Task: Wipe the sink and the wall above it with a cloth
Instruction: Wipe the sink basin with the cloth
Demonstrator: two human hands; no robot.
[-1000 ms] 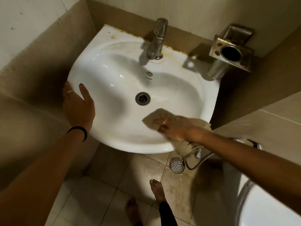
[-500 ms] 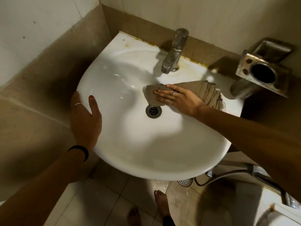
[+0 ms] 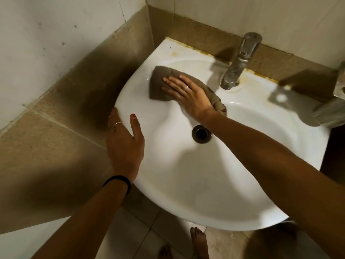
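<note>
A white ceramic sink (image 3: pixel 186 184) fills the middle of the head view, with a round drain (image 3: pixel 201 134) in its bowl. My right hand (image 3: pixel 186 96) lies flat, fingers spread, pressing a brown-grey cloth (image 3: pixel 157 85) against the upper left inner slope of the bowl. My left hand (image 3: pixel 125 144) rests on the sink's left rim, thumb on top and fingers over the edge. The tiled wall (image 3: pixel 214 14) rises behind the sink, white above a beige band.
A metal tap (image 3: pixel 239 62) stands at the back of the sink, just right of the cloth. A metal holder (image 3: pixel 334 109) juts in from the right edge. A beige tiled ledge (image 3: pixel 56 137) runs along the left. Bare feet (image 3: pixel 198 242) stand on the floor tiles below.
My right hand has slid the cloth from the front right of the bowl, past the drain, up to the back left slope. My left hand has stayed on the rim.
</note>
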